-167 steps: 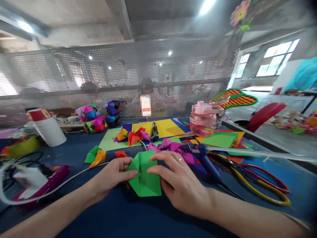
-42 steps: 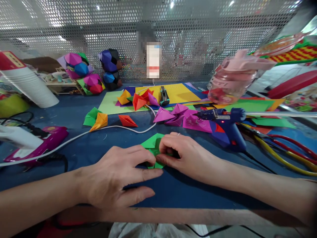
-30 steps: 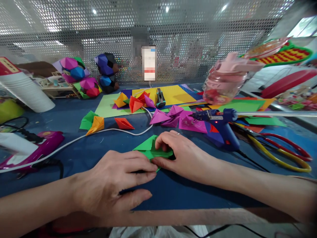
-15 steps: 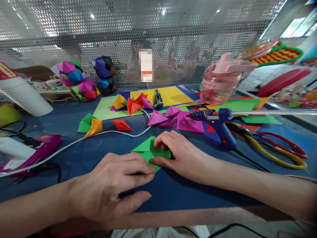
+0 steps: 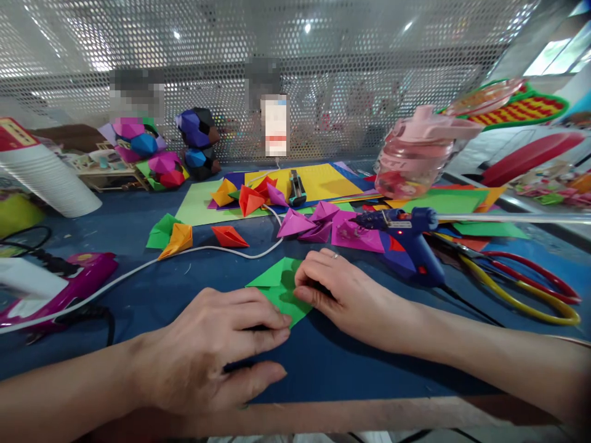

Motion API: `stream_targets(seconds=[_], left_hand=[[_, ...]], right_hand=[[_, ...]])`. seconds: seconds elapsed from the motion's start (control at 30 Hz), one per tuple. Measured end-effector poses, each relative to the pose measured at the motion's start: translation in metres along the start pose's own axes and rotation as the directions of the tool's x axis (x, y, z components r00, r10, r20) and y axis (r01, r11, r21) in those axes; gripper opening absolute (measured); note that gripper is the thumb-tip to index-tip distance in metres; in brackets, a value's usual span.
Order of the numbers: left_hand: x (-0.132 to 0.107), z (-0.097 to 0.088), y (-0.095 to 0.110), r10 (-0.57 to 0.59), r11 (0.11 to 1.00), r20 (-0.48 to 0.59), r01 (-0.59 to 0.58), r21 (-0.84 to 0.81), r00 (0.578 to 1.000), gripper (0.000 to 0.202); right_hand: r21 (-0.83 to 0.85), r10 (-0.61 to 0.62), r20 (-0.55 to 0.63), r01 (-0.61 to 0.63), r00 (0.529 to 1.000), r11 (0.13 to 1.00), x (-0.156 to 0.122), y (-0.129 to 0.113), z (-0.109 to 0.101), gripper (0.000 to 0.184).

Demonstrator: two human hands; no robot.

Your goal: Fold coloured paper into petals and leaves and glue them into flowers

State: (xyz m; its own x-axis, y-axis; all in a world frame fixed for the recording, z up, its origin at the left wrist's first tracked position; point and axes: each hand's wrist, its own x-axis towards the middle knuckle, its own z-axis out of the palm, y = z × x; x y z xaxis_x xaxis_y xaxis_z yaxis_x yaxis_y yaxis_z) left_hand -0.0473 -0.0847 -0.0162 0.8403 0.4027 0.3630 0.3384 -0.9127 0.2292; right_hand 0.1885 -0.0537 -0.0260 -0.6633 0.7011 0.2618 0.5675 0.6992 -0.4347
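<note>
Blue tabletop (image 5: 351, 369) is carrying green paper (image 5: 282, 290) at frame centre, between both hands: left hand (image 5: 207, 344), thumb spread, is pressing its lower-left edge; right hand (image 5: 339, 289) is curling rightward of it, pinch unclear.

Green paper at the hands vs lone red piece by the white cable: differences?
Contact: the left hand and right hand touch the green paper; neither touches the red piece.
Size: the green paper appears larger than the red piece.
Shared: both are folded paper on the blue table.
</note>
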Motion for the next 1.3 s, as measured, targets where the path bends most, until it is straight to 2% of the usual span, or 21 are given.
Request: stream_targets(seconds=[0.2, 0.47, 0.63, 0.8, 1.0, 1.3], left_hand=[[0.0, -0.001, 0.0, -0.003, 1.0, 0.012, 0.003, -0.012, 1.0, 0.026], [0.001, -0.001, -0.001, 0.029, 0.999, 0.004, -0.029, 0.036, 1.0, 0.027], [0.002, -0.003, 0.0, 0.084, 0.995, -0.075, -0.08, 0.056, 0.994, 0.022], [0.002, 0.0, -0.001, 0.064, 0.998, -0.166, -0.062, 0.017, 0.984, 0.013], [0.002, 0.002, 0.0, 0.019, 1.0, -0.14, -0.02, -0.009, 0.99, 0.011], [-0.001, 0.001, 0.002, -0.002, 1.0, -0.091, 0.003, 0.006, 0.996, 0.01]], right_hand=[[0.007, 0.015, 0.002, -0.015, 1.0, 1.0, 0.001, -0.001, 0.002, 0.022], [0.06, 0.049, 0.01, -0.05, 0.999, 0.997, 0.0, -0.001, 0.001, 0.017], [0.06, 0.053, 0.023, -0.055, 0.998, 0.997, -0.001, -0.002, -0.001, 0.018], [0.056, 0.062, 0.019, -0.063, 0.998, 0.996, 0.001, -0.003, 0.0, 0.017], [0.022, 0.086, -0.009, -0.086, 0.996, 0.996, 0.0, -0.007, 0.001, 0.017], [-0.016, 0.056, -0.013, -0.056, 0.998, 0.998, 0.001, -0.01, 0.002, 0.014]])
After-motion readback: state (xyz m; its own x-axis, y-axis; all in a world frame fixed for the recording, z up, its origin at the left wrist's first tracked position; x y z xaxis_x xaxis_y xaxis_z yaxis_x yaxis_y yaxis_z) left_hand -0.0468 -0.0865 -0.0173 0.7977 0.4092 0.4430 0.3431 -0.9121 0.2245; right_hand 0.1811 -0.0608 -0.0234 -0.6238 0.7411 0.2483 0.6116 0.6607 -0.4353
